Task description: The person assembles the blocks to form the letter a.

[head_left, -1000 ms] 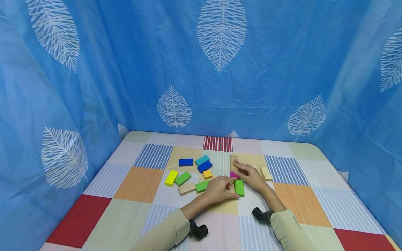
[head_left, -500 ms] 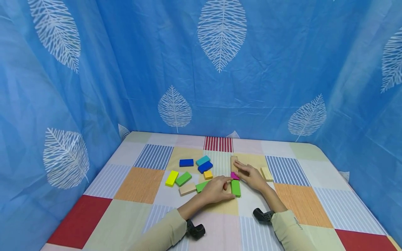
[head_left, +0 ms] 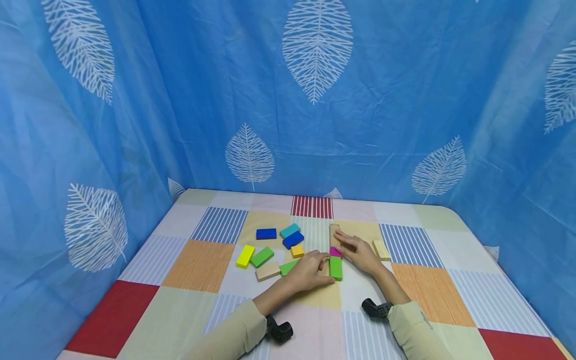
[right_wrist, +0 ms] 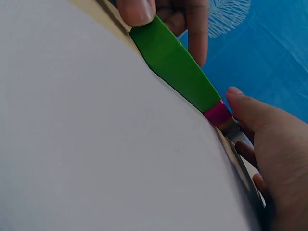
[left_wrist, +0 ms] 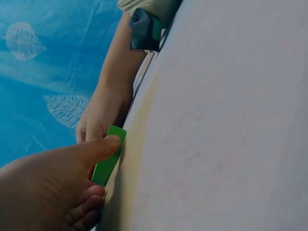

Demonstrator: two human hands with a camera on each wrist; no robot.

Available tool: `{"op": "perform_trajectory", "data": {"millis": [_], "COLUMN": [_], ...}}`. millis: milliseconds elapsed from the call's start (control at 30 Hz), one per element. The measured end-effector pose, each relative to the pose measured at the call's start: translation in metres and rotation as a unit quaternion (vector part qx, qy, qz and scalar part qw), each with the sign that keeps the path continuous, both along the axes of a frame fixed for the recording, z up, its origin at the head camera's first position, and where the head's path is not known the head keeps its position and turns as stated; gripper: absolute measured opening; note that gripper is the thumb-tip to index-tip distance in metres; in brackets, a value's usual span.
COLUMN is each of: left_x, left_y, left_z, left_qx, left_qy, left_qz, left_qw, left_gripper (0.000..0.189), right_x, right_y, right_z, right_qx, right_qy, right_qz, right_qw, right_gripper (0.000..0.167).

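Your left hand [head_left: 310, 272] lies curled over the near end of a flat green rectangular wooden block [head_left: 335, 267], the thumb tip pressed against its end and the fingers along its far side, so you are pinching it lightly as it lies on the patchwork tablecloth [head_left: 202, 260]. Your right hand [head_left: 360, 253] rests with fingers fairly straight over a small magenta block [head_left: 335, 252] and a plain light-wood block [head_left: 334, 234] beyond it. In the right wrist view the green block meets the magenta one end to end, so a short line of three looks laid: plain, magenta, green. The work seems early, judging by what lies loose: to the left sit a yellow block [head_left: 245, 255], a second green block [head_left: 262, 257], a plain block [head_left: 268, 271], a third green block [head_left: 288, 267] partly under your hand, a small orange block [head_left: 297, 251], two blue blocks [head_left: 266, 233] and a teal block [head_left: 290, 230]; another plain block [head_left: 381, 249] lies to the right.
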State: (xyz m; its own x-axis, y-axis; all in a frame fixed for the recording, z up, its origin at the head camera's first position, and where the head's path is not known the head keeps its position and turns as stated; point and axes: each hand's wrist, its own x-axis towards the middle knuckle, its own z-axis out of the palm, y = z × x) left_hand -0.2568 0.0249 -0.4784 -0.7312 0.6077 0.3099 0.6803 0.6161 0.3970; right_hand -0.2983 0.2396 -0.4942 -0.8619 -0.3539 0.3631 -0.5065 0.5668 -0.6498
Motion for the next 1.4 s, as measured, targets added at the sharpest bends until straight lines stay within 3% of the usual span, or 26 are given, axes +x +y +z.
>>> {"op": "perform_trajectory", "data": {"millis": [200, 333, 500, 767, 1400], "left_x": [0.001, 0.002, 0.006, 0.006, 0.011], "left_y": [-0.001, -0.001, 0.001, 0.002, 0.002], "left_z": [0.001, 0.0, 0.0, -0.001, 0.0], "left_qx": [-0.042, -0.077, -0.081, -0.086, -0.112], "left_qy": [0.034, 0.032, 0.034, 0.057, 0.061], "left_qz": [0.023, 0.032, 0.031, 0.037, 0.035], "left_qw": [0.9983, 0.996, 0.9957, 0.994, 0.9913], "left_gripper": [0.069, 0.071, 0.07, 0.069, 0.077], "right_x": [-0.011, -0.018, -0.023, -0.025, -0.016], "right_y": [0.0, 0.0, -0.002, -0.005, -0.005], "right_z": [0.003, 0.003, 0.0, -0.003, -0.001], "right_qx": [-0.02, -0.02, -0.003, 0.019, 0.018], "right_qy": [-0.032, -0.047, -0.055, -0.029, -0.017], "right_qz": [-0.022, -0.04, -0.057, -0.065, -0.054], "right_qw": [0.9991, 0.9979, 0.9969, 0.9973, 0.9982], "right_gripper": [0.051, 0.055, 0.057, 0.056, 0.055]}}
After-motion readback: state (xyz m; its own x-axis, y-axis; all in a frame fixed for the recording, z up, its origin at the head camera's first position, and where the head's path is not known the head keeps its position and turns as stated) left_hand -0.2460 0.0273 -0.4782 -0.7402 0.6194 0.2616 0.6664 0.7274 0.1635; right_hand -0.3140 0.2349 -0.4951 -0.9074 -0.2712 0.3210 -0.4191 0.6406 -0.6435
